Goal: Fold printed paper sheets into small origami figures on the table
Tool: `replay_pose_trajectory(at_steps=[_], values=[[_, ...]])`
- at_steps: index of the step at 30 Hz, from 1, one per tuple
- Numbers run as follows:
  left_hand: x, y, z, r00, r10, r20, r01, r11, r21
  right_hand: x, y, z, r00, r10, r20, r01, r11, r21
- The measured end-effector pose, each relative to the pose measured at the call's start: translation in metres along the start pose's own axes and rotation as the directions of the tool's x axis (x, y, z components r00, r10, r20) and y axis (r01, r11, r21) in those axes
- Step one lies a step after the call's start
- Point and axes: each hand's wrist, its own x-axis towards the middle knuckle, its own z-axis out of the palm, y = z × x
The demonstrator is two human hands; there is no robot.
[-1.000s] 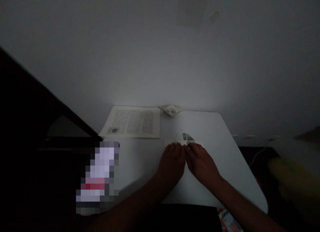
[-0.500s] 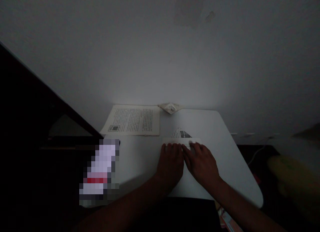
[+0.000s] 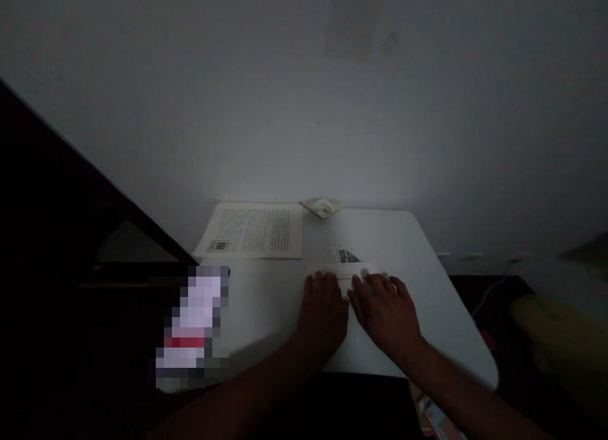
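A folded sheet of printed paper (image 3: 346,269) lies on the white table (image 3: 266,313). Its top is a triangle with print and a dark picture, above a pale straight band. On the left part of that band rest the fingertips of my left hand (image 3: 323,313), fingers close together and laid down. My right hand (image 3: 387,310) presses the right part with its fingers slightly spread. Neither hand grips the paper; both are open on it. My fingers cover the lower part of the paper.
A stack of printed sheets (image 3: 256,231) lies at the back left. A folded paper shape (image 3: 324,207) stands at the back edge against the wall (image 3: 266,111). A blurred-out phone-like object (image 3: 192,326) lies at the left edge. A yellowish thing (image 3: 555,332) is at the right.
My right hand has shifted slightly right, opening a small gap between my hands where more of the pale band shows. My left hand stays nearly in place.
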Motion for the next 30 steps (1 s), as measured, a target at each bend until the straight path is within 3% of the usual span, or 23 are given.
replay_pose_trajectory(at_steps=[6,11,18,30], values=[[0.005,0.000,-0.008,0.997,-0.064,0.030,0.064,0.998,0.007,0.000,-0.004,0.018,0.990,-0.135,-0.031,0.137,0.988,0.068],[0.004,-0.005,-0.009,0.996,-0.086,0.007,0.086,0.994,-0.061,-0.003,0.002,0.018,0.999,-0.034,-0.032,0.036,0.997,0.075],[-0.003,-0.007,0.002,0.992,-0.109,-0.056,0.102,0.988,-0.112,-0.003,0.000,0.014,0.999,-0.028,0.021,0.028,0.999,0.028],[-0.006,-0.012,0.004,0.987,-0.104,-0.121,0.088,0.987,-0.134,-0.005,-0.008,0.011,0.998,0.026,0.058,-0.025,0.999,-0.021]])
